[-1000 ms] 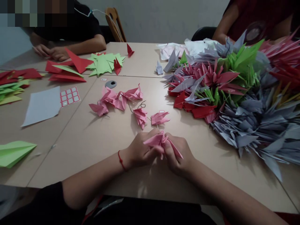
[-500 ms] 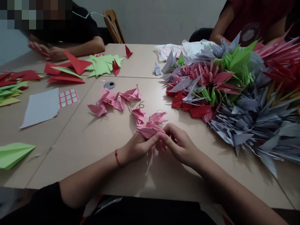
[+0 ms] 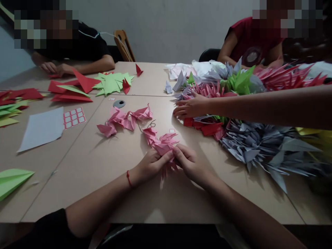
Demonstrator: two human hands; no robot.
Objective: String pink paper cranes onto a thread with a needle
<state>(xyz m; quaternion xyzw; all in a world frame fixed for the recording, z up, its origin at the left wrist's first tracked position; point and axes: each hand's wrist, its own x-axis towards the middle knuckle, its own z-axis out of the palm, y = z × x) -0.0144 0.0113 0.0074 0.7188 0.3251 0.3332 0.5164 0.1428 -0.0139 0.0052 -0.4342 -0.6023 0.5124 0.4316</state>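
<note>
Between my two hands is a cluster of pink paper cranes [image 3: 164, 147], held just above the table near its front. My left hand [image 3: 151, 164] grips the cluster from the left, thumb lying along the top. From the right, my right hand [image 3: 189, 160] pinches the same cranes with thumb and fingers; their exact grip points are partly hidden. Further pink cranes [image 3: 127, 117] lie on the table just beyond, with a dark cord [image 3: 153, 123] looping out between the two groups.
A big heap of grey, pink, red and green cranes [image 3: 254, 145] covers the right side. Another person's hand [image 3: 193, 105] reaches onto it. Leftward lie red folded papers [image 3: 70, 86], green cranes [image 3: 114, 83], a white sheet [image 3: 41, 128] and a label sheet [image 3: 74, 117]. Two people sit opposite.
Another person's arm has come in from the right over the heap. My view has tilted up slightly. Both my hands stay on the pink cranes.
</note>
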